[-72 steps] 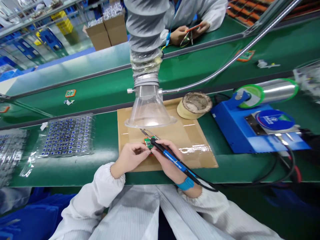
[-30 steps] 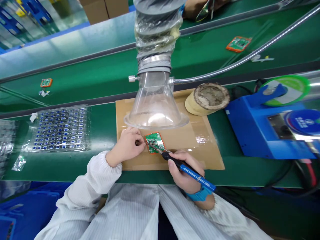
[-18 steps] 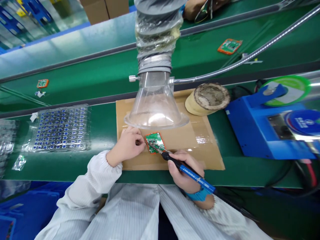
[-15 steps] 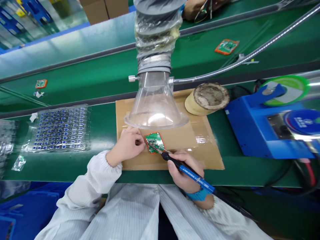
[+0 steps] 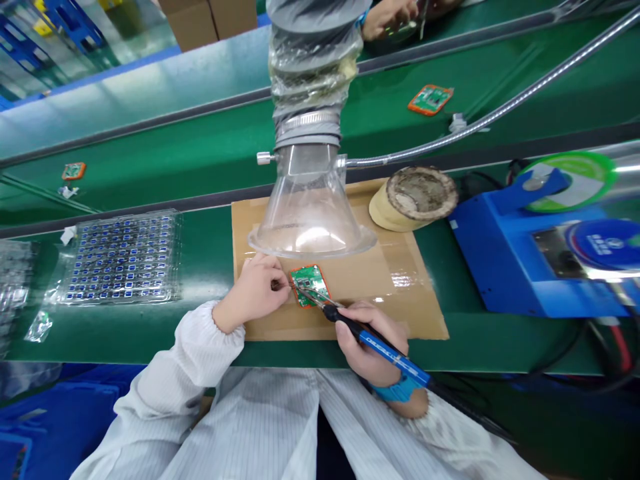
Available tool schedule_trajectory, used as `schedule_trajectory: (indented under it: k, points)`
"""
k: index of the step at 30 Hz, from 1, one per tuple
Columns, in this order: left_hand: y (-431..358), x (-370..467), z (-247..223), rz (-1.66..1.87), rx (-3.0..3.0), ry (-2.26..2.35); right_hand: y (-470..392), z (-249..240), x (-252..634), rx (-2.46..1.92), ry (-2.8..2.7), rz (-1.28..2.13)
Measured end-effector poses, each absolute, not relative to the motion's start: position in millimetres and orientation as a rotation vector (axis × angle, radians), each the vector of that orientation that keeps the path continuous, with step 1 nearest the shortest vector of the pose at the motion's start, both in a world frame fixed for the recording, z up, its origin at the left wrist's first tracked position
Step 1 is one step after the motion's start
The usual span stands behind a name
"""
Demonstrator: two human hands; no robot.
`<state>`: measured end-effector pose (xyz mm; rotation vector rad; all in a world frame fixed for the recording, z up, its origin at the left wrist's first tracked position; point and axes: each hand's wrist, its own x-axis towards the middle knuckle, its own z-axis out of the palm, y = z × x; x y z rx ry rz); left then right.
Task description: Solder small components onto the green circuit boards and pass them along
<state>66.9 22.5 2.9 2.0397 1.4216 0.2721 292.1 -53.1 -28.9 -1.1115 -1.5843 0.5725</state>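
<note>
A green circuit board with an orange edge lies on a cardboard sheet. My right hand is closed around a blue and black soldering iron, whose thin metal end reaches over the board. At the board's left edge, my left hand pinches with thumb and fingers together. What those fingertips hold, if anything, is too small to make out. Just above the board hangs a clear fume hood on a grey hose.
Right of the cardboard stands a blue machine with a green reel. A crusty round pot sits at the back. Clear trays of small parts lie left. Behind, a green conveyor carries another board; a co-worker's hand is beyond.
The boards and small white parts on the conveyor have shifted left. The co-worker's hand at the top has moved. Both my hands, the soldering iron and the board stay in place.
</note>
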Motion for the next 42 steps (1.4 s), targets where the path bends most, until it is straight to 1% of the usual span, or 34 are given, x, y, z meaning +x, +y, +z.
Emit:
schedule_trajectory:
  k: [6, 14, 22, 29, 31, 34, 38, 40, 42]
  points:
    - [23, 68, 3, 0.276, 2.033, 1.425, -58, -42, 301, -1.27, -1.406, 0.588]
    - [21, 67, 2, 0.271, 2.043, 1.435, -39, -48, 332, -1.372, -1.188, 0.505]
    - [24, 68, 6, 0.221, 2.045, 1.429, -36, -48, 331, -1.424, -1.194, 0.499]
    - [21, 60, 13, 0.201, 2.084, 1.291, -38, -49, 332, -1.45, -1.207, 0.501]
    - [24, 54, 16, 0.232, 1.971, 1.276, -38, -48, 332, -1.448, -1.21, 0.507]
    - [35, 39, 21, 0.259, 1.624, 1.22, -38, -47, 331, -1.429, -1.207, 0.51]
    - [67, 10, 31, 0.247, 1.233, 1.151, -37, -44, 331, -1.385, -1.207, 0.526]
    - [92, -5, 36, 0.365, 1.17, 1.296, -36, -42, 331, -1.376, -1.208, 0.529]
    - [120, -19, 40, 0.572, 1.177, 1.501, -36, -40, 331, -1.372, -1.206, 0.533]
